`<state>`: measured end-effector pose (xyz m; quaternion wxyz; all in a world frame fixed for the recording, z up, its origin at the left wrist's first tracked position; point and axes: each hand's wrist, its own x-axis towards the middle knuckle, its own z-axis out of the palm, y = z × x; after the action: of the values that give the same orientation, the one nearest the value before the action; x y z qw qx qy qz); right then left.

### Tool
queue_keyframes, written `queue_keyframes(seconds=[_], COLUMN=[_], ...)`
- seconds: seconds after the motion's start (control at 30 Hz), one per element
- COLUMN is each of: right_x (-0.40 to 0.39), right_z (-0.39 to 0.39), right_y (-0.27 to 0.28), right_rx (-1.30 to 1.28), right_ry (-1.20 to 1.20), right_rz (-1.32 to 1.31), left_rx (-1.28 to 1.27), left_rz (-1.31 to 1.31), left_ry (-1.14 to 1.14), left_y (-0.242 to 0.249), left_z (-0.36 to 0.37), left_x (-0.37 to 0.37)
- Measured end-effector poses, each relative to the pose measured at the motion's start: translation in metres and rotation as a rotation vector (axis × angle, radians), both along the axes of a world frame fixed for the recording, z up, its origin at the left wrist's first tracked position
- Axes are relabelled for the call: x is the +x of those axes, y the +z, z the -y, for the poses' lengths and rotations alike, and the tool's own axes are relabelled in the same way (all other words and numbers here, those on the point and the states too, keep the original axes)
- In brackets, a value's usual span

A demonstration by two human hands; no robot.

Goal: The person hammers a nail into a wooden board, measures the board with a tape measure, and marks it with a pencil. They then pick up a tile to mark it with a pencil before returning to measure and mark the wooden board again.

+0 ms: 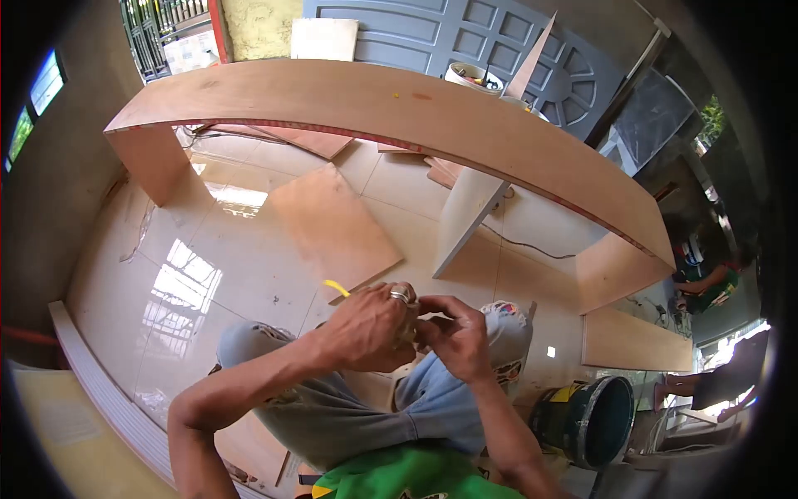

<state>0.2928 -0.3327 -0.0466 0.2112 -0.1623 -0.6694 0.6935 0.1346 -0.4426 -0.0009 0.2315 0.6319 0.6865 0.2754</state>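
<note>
My left hand (372, 326), with a ring on one finger, is closed in front of my knees. A short, curved yellow strip (337, 288) sticks out past its knuckles; the rest of what it holds is hidden in the fist. Close against it, my right hand (459, 334) has its fingers bent and pinched together at the left hand's fingertips. What lies between those fingers is too covered to make out. Beyond my hands, a flat plywood panel (332, 220) lies on the tiled floor. Neither hand touches it.
A long plywood board (332, 96) spans ahead on end panels, with an upright divider (470, 218) beneath. At my right stands a dark bucket (586, 420). A white bucket (474, 76) holds tools behind the board. Other people show at the right, one with a green sleeve (715, 291).
</note>
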Motion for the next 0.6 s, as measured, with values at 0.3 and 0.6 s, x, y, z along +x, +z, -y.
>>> queue_keyframes(seconds=[0.3,0.6], right_x=[-0.054,-0.070], right_z=[-0.003,-0.024], right_y=[-0.026,-0.013], right_rx=[-0.066,-0.184], right_ry=[0.023,0.148], right_rz=[-0.053,0.058], left_rx=[0.349,0.110], left_rz=[-0.077,-0.166], left_ry=[-0.139,-0.117], left_y=[-0.026,-0.017], left_z=[-0.002,0.000], left_x=[-0.051,-0.079])
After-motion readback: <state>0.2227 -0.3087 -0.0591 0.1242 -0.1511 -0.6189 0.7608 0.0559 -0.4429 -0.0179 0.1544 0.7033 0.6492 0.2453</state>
